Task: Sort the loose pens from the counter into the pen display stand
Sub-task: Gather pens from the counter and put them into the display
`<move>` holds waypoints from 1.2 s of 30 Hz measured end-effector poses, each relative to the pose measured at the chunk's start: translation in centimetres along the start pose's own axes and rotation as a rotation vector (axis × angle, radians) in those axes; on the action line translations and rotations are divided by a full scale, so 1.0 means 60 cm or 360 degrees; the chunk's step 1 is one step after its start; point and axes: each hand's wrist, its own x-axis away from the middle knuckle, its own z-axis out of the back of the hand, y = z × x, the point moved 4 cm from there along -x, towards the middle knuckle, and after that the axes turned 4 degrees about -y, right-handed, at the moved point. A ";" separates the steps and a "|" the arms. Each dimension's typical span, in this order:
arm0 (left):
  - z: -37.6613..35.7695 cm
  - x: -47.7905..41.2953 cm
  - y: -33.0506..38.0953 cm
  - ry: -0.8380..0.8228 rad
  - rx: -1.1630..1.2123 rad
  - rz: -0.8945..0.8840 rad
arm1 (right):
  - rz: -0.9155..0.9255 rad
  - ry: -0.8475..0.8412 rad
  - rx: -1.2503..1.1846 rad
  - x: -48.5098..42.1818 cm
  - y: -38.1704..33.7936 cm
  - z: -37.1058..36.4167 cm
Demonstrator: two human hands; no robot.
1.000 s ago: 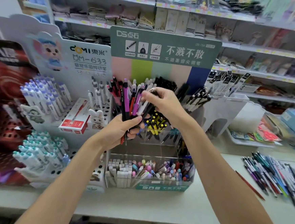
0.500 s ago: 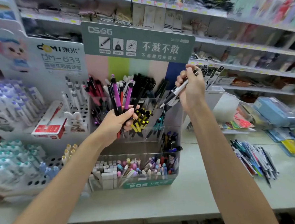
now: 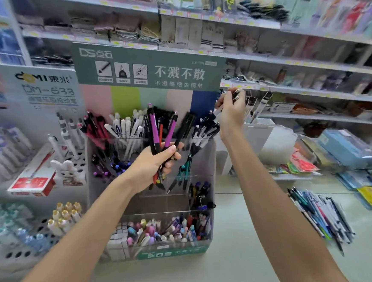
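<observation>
My left hand (image 3: 154, 163) is closed around a bunch of pens (image 3: 161, 134), purple and black ones with a red one among them, held upright in front of the clear pen display stand (image 3: 201, 162) on the table (image 3: 245, 258). My right hand (image 3: 230, 109) is raised at the stand's upper right corner, fingers pinched on what looks like a black and white pen (image 3: 235, 95); the blur there makes that hard to confirm. The stand's compartments already hold many pens. A pile of loose pens (image 3: 320, 215) lies on the table well to the right of the stand.
</observation>
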 end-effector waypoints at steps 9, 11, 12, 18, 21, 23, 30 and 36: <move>0.007 -0.006 0.002 -0.0046 0.0197 -0.0004 | 0.0461 -0.0511 0.1332 -0.007 0.062 -0.004; 0.006 -0.007 0.002 -0.0062 0.0214 0.0000 | 0.0381 -0.0575 0.1340 -0.001 0.075 0.001; 0.006 -0.006 0.002 -0.0067 0.0227 0.0003 | 0.0346 -0.0616 0.1316 0.002 0.080 0.001; 0.002 -0.002 -0.002 -0.0109 0.0210 0.0038 | 0.0320 -0.0491 0.0738 0.018 0.046 0.021; 0.002 0.000 -0.001 -0.0121 0.0187 0.0051 | 0.0482 -0.0455 0.0938 0.026 0.043 0.019; 0.002 0.002 -0.001 -0.0139 0.0164 0.0048 | 0.0469 -0.0559 0.1123 0.036 0.057 0.014; 0.014 0.020 0.000 -0.0235 0.0084 0.0030 | 0.0681 -0.0408 0.0764 0.092 -0.012 -0.004; 0.032 0.045 0.007 -0.0271 0.0036 -0.0005 | 0.0179 -0.1000 0.0631 0.129 -0.007 -0.081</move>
